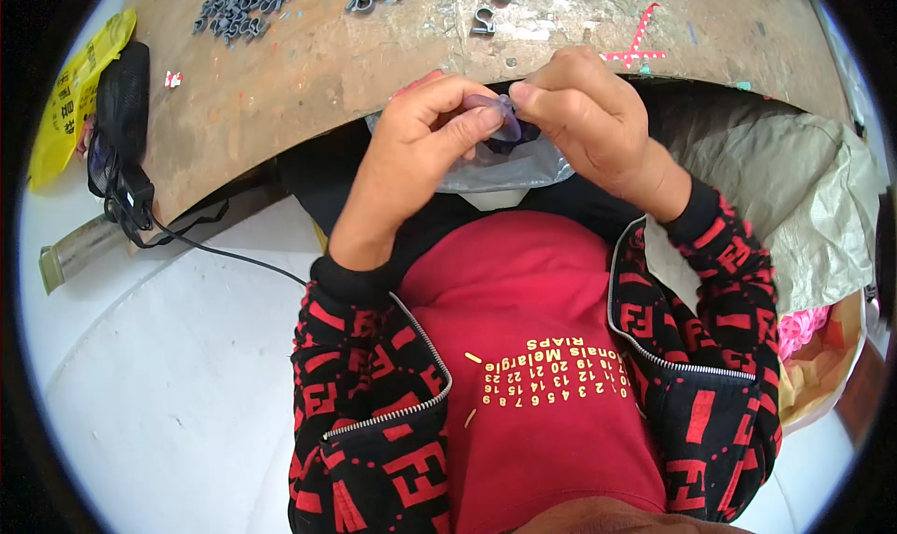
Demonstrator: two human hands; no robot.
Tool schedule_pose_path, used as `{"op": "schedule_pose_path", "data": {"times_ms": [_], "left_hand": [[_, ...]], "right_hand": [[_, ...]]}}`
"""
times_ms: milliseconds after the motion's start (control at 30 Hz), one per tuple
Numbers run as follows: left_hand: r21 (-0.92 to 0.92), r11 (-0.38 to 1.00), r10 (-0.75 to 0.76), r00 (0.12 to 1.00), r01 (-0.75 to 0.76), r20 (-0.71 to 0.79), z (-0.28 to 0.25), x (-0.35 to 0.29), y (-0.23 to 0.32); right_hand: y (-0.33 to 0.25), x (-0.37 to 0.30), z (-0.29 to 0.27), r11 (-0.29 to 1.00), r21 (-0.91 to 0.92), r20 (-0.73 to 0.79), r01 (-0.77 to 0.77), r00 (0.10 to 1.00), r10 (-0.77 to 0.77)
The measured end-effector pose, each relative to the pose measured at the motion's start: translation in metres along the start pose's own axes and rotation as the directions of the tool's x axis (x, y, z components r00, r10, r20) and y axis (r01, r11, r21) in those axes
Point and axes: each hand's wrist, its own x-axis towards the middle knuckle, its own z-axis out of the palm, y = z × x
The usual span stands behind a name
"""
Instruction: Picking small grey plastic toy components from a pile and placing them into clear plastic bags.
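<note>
My left hand and my right hand meet just below the edge of a worn wooden table. Between their fingertips they pinch one small purple plastic piece, the left thumb pressing on it from the left and the right fingers from the right. Under the hands lies a grey plastic bag in my lap. A pile of dark grey clip-shaped parts sits at the far left of the table, with a few more grey clips scattered near its far middle.
A yellow bag and a black pouch with a cable hang at the table's left end. A large pale sack stands to the right, with pink pieces in a box below it. Pink tape marks are on the tabletop.
</note>
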Motion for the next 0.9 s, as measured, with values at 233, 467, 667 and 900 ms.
{"op": "schedule_pose_path", "data": {"times_ms": [233,467,667,900], "left_hand": [[-0.094,0.986,-0.119,0.972,0.14,0.201,-0.014,-0.004,-0.001],[0.537,0.705,0.444,0.878,-0.464,0.177,-0.01,-0.003,0.004],[0.503,0.776,0.367,0.921,-0.379,0.129,-0.008,-0.006,0.007],[0.592,0.718,0.384,0.918,-0.366,0.102,-0.003,-0.009,0.009]], "right_hand": [[-0.009,0.007,-0.012,0.993,0.111,0.2,0.031,0.978,-0.053],[-0.008,0.002,-0.014,0.512,0.526,0.504,-0.679,0.734,0.456],[-0.004,0.008,-0.018,0.506,0.461,0.611,-0.73,0.674,0.415],[-0.011,-0.006,-0.005,0.284,0.649,0.536,-0.706,0.69,0.487]]}}
